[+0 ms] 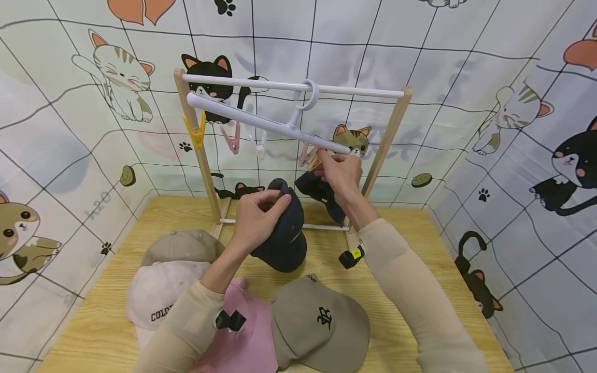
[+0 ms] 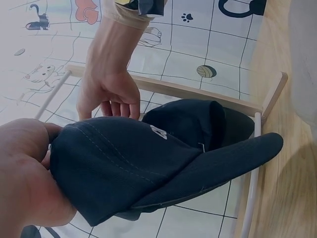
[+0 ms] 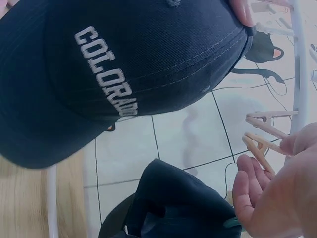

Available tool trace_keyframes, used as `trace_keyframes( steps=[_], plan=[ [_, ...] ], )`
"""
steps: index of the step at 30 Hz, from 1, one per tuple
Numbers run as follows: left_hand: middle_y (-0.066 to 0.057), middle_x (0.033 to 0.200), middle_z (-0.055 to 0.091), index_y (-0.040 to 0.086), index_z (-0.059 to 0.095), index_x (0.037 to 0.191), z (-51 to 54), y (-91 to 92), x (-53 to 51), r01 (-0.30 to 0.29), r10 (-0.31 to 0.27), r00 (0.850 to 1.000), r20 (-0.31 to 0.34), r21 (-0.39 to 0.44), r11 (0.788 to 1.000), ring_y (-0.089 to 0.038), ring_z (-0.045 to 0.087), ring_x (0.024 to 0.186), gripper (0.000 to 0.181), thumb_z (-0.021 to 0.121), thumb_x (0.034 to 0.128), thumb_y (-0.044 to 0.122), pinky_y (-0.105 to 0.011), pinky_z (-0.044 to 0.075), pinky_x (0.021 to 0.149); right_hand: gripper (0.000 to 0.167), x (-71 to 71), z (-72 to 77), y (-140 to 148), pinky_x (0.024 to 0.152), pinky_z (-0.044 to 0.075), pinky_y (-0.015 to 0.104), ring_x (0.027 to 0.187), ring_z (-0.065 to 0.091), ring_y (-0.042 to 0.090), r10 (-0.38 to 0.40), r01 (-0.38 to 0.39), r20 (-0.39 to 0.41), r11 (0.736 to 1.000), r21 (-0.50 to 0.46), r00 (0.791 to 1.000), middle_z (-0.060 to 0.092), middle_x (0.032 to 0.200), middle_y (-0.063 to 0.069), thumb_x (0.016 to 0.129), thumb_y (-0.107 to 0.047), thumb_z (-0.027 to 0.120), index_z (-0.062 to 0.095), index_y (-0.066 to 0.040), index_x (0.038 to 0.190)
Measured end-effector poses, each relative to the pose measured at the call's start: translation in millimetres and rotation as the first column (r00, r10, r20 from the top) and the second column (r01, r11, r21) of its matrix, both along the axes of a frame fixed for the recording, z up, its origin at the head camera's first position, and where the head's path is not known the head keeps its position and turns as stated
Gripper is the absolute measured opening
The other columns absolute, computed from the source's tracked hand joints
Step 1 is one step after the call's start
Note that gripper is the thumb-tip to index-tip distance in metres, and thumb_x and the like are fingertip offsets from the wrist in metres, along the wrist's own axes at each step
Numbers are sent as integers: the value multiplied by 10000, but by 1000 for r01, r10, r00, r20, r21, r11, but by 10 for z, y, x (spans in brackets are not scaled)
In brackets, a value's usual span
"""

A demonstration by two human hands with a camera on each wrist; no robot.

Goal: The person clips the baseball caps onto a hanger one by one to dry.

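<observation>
My left hand point(image 1: 258, 217) pinches the edge of a navy cap point(image 1: 286, 233), held in front of the rack; white COLORADO lettering shows on this cap point(image 3: 163, 54) in the right wrist view. At the lower right end of a tilted white hanger point(image 1: 261, 122), my right hand point(image 1: 342, 173) has thumb and fingers on an orange clip point(image 3: 258, 151). A pale pink clip point(image 3: 267, 125) is beside it. Another dark cap point(image 1: 319, 191) hangs beneath my right hand; a teal clip point(image 3: 231, 222) shows at its edge.
The hanger hooks over the white top bar point(image 1: 364, 92) of a wooden rack. Yellow point(image 1: 198, 132), pink point(image 1: 231, 139) and clear point(image 1: 258, 145) clips hang on its left part. On the table lie beige point(image 1: 179, 246), pale pink point(image 1: 163, 290), pink point(image 1: 252, 326) and khaki point(image 1: 322, 324) caps.
</observation>
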State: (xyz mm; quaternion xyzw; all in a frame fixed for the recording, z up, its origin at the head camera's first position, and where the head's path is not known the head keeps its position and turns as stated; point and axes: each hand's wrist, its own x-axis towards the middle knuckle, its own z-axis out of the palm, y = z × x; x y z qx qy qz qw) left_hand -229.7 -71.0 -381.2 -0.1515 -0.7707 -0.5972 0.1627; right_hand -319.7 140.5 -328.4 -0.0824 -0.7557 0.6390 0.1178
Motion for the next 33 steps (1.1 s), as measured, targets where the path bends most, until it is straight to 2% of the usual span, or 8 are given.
trace_keyframes(
  steps=[5, 7, 12, 18, 21, 27, 33],
  plan=[
    [-144, 955, 861, 85, 892, 1130, 4, 13, -32, -15, 14, 999, -47, -15, 1000, -202, 803, 806, 178, 821, 1050, 227, -188, 581, 741, 414, 43, -20, 7, 701, 640, 275, 894, 856, 371, -33, 39, -56, 992, 121, 998, 834, 779, 56, 1021, -492, 771, 876, -93, 986],
    [-138, 940, 861, 85, 892, 1123, 0, 21, -53, -21, 19, 997, -69, -23, 1000, -228, 801, 797, 172, 824, 1048, 224, -190, 575, 733, 414, 61, -26, 11, 683, 593, 253, 895, 853, 373, -48, 59, -74, 986, 155, 996, 840, 792, 79, 1016, -503, 770, 875, -107, 959],
    [-131, 912, 860, 78, 891, 1118, -27, 44, -103, -44, 38, 992, -118, -46, 998, -248, 802, 783, 164, 814, 1055, 208, -203, 578, 728, 400, 108, -25, 1, 590, 472, 288, 845, 852, 310, -72, 95, -113, 972, 214, 991, 832, 775, 67, 999, -516, 777, 875, -135, 926],
    [-125, 886, 860, 55, 890, 1115, -20, 85, -147, -80, 65, 986, -154, -95, 992, -268, 809, 760, 177, 805, 1056, 198, -238, 593, 719, 409, 159, -18, -3, 595, 489, 286, 831, 842, 379, -56, 98, -175, 966, 240, 983, 799, 730, 11, 999, -522, 795, 866, -125, 931],
    [-117, 881, 860, 49, 888, 1107, -18, 121, -182, -97, 75, 983, -168, -126, 987, -262, 813, 752, 184, 803, 1056, 204, -281, 616, 714, 414, 185, -6, 4, 596, 507, 291, 779, 834, 347, -54, 110, -206, 958, 267, 977, 788, 720, -5, 997, -530, 800, 863, -131, 905],
    [-109, 871, 855, 44, 881, 1081, -38, 223, -282, -127, 90, 978, -188, -197, 972, -241, 805, 739, 197, 796, 1062, 220, -368, 629, 709, 425, 240, 42, 15, 572, 494, 310, 617, 758, 127, -62, 140, -232, 931, 336, 971, 789, 725, 22, 995, -540, 797, 864, -139, 870],
    [-131, 898, 861, 23, 871, 1132, -33, 335, -343, -137, 83, 975, -206, -261, 956, -262, 802, 750, 229, 774, 1074, 222, -412, 622, 694, 414, 254, 49, 10, 603, 502, 325, 654, 754, 154, -63, 149, -244, 923, 355, 968, 792, 718, 50, 997, -512, 801, 861, -132, 845]
  ],
)
